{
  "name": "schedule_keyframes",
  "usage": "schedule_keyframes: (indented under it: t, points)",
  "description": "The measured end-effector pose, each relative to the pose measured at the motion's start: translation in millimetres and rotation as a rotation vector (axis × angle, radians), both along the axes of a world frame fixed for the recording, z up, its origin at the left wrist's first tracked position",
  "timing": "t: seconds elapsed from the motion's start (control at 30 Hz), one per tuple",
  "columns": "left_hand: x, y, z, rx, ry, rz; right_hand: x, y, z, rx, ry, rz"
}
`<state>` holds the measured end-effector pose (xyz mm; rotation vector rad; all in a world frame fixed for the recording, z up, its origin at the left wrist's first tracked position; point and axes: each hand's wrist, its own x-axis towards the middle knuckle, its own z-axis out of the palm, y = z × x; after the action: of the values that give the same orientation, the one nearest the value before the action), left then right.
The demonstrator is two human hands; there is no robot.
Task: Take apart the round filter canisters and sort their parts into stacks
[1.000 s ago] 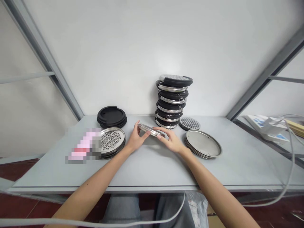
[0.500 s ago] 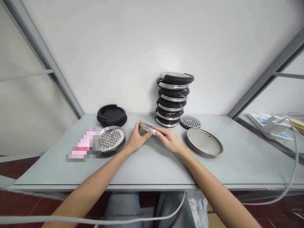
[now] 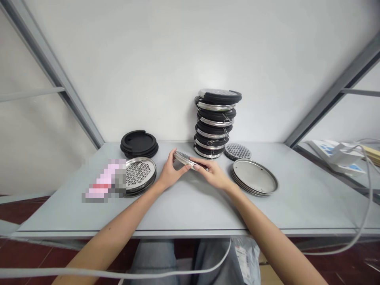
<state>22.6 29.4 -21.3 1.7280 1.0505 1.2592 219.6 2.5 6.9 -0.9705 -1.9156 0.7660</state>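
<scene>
A round metal grater disc (image 3: pixel 184 157) is held tilted above the table between both hands. My left hand (image 3: pixel 172 171) grips its left edge, thumb below and fingers behind. On its right side, my right hand (image 3: pixel 214 173) closes round the rim. Left of the hands lies a stack of perforated grater discs (image 3: pixel 139 174) with metal rims. To the right is a pile of plain metal plates (image 3: pixel 255 177). Behind that pile sit grey discs with a lattice pattern (image 3: pixel 237 151). The underside of the held disc is mostly hidden.
A tall stack of black and silver discs with wire clips (image 3: pixel 215 126) stands against the back wall. Black round lids (image 3: pixel 139 143) are piled at the back left. A blurred pink patch (image 3: pixel 103 180) lies left. A white cable (image 3: pixel 178 274) crosses the front.
Almost nothing differs. Both hands keep hold of the grater disc in about the same place, and the right fingers have shifted slightly along its rim.
</scene>
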Motion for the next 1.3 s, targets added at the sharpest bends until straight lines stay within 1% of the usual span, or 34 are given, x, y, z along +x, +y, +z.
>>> schedule_keyframes:
  t: [0.2, 0.33, 0.5, 0.63, 0.73, 0.9, 1.0, 1.1, 1.17, 1.3]
  points:
    - [-0.7, -1.2, 1.4, 0.037, 0.047, 0.017, 1.1, 0.6, 1.7, -0.011, 0.010, 0.013]
    - [-1.1, -2.7, 3.5, 0.051, 0.075, 0.032, 3.3, 3.0, -0.2, -0.043, 0.016, 0.018]
    - [-2.1, -3.8, 5.7, 0.052, 0.090, 0.024, 4.2, 4.6, -1.6, -0.075, 0.019, 0.029]
    - [-4.6, -4.4, 6.5, 0.058, 0.118, 0.012, 5.4, 5.3, 1.8, -0.058, 0.023, 0.039]
    - [-6.3, -4.6, 5.5, 0.060, 0.154, -0.014, 8.7, 7.1, 4.1, -0.028, 0.040, 0.019]
    - [-6.9, -3.1, 2.6, -0.010, 0.167, -0.080, 13.4, 10.3, 3.6, 0.031, 0.075, -0.067]
    - [-8.5, -1.4, 5.4, -0.042, 0.191, -0.104, 14.4, 12.2, 2.0, 0.067, 0.094, -0.105]
    - [-13.8, -1.4, 11.1, -0.036, 0.270, -0.110, 15.6, 15.1, -0.3, 0.069, 0.138, -0.133]
    - [-19.0, -3.3, 14.1, -0.021, 0.379, -0.111, 16.7, 17.0, -1.8, 0.076, 0.186, -0.171]
    - [-28.3, -10.1, 15.7, 0.116, 0.623, -0.147, 18.3, 18.9, -2.8, 0.106, 0.257, -0.279]
